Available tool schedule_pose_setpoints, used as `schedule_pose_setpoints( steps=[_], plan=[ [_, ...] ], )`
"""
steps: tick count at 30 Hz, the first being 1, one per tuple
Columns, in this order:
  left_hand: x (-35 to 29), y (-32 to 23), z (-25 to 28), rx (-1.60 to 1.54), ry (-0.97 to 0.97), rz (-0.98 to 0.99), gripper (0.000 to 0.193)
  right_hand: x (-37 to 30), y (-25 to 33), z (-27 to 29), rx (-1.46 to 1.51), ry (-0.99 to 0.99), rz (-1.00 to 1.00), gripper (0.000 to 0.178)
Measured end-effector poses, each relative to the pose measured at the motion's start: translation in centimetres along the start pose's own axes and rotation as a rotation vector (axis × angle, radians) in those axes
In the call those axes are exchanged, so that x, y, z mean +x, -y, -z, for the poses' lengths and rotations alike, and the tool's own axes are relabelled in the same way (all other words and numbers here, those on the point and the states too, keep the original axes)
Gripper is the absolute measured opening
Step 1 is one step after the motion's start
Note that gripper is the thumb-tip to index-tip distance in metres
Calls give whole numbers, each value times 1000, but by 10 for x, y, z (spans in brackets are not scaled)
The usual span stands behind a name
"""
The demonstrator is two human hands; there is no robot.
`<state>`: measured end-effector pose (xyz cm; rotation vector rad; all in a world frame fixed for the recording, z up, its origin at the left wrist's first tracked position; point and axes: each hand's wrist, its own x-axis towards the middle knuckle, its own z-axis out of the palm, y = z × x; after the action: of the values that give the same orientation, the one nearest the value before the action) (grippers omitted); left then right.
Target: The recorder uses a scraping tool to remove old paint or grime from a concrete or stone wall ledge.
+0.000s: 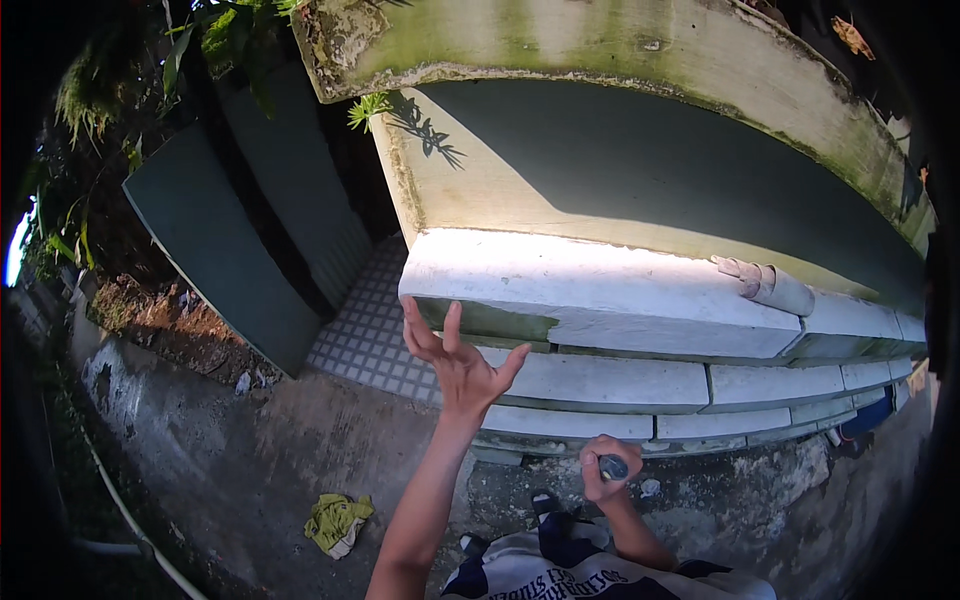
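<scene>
While left grip (464,368) spreads near white-painted, blocky ledge (600,290), right grip (603,452) wraps dark, round-ended cylinder (614,467).

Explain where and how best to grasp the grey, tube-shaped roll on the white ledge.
Probably grip the grey, tube-shaped roll around its middle, from above and in front: its rounded surface faces up, and the flat, pale-green wall stands close behind.

Dark cylindrical object (613,467), held, mostly hidden, round end facing camera; long white ledge (560,270), top tier of several, upper surface sunlit, front face white except dull green patch (510,324) near left end
</scene>
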<state>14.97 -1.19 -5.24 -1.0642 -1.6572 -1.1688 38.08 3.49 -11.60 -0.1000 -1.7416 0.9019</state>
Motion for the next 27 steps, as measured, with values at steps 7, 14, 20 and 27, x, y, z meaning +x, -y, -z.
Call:
schedule_pose_setpoints(
  steps=[7, 14, 20, 27],
  plan=[
    [-3, -18, -26, 317, 123, -229, 90, -66, -26, 50, -75, -94, -472, 13],
    [4, -1, -9, 88, -91, 265, 73, -52, -38, 72, -26, -114, -395, 12],
    [27, 9, 3, 118, -114, 186, 64, 33, 3, 47, 303, -47, -254, 13],
    [71, 21, 9, 17, 39, -103, 33, 133, 60, 32, 826, -72, 373, 30]
  ],
)
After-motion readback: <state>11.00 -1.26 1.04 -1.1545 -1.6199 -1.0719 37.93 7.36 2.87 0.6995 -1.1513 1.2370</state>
